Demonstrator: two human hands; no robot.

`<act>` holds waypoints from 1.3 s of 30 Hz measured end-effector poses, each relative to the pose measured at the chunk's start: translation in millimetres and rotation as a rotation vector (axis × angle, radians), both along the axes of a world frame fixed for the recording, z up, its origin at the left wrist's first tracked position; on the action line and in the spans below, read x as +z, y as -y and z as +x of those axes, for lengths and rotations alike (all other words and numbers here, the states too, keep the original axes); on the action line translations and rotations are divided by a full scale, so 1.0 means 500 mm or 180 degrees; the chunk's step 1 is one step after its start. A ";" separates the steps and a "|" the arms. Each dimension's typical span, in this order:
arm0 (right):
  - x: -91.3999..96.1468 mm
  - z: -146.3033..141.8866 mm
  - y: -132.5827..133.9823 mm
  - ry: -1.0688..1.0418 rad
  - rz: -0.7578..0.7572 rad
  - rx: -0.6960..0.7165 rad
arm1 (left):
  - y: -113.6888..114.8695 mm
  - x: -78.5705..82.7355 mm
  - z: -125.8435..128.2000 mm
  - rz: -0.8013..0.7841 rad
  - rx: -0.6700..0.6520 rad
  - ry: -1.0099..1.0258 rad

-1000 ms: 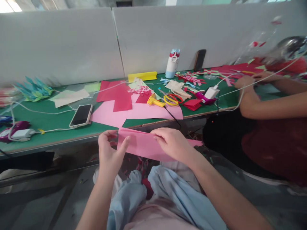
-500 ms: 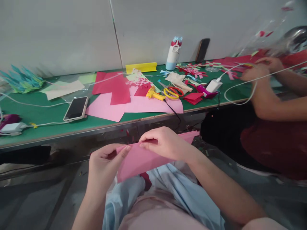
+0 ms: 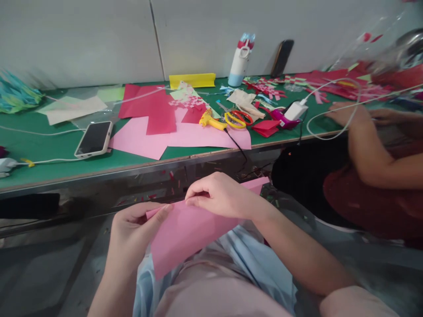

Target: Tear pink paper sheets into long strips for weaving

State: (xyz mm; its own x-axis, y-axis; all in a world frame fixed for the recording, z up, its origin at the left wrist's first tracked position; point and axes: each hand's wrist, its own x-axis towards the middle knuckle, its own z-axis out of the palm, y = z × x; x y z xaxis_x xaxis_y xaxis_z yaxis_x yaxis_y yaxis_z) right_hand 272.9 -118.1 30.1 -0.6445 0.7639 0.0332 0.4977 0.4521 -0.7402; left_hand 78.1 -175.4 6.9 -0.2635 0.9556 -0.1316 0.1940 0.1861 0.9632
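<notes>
A pink sheet of paper [image 3: 191,233] is held above my lap, its upper edge folded over in a narrow strip. At the left end of that edge, my left hand [image 3: 137,229] pinches the fold between thumb and fingers. Close to it, my right hand [image 3: 218,196] pinches the same edge nearer the middle, and the folded strip sticks out beyond it on the right. The sheet's lower part hangs over light blue trousers. Both hands are clear of the table.
The green table [image 3: 132,165] bears red paper [image 3: 145,105], pink paper [image 3: 205,136], a yellow glue gun [image 3: 211,120], scissors [image 3: 235,119], a phone [image 3: 94,138] and a bottle [image 3: 241,61]. A co-worker's hands [image 3: 353,115] and white cables are at the right.
My hands and the pink paper have shifted a little left, and my right hand is nearer the left end. More of the sheet's face shows. The co-worker's hands have come lower.
</notes>
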 end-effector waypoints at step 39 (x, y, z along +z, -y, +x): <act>-0.009 0.111 -0.012 0.0360 -0.0453 -0.0189 | 0.005 -0.002 -0.136 -0.0878 0.0998 0.0581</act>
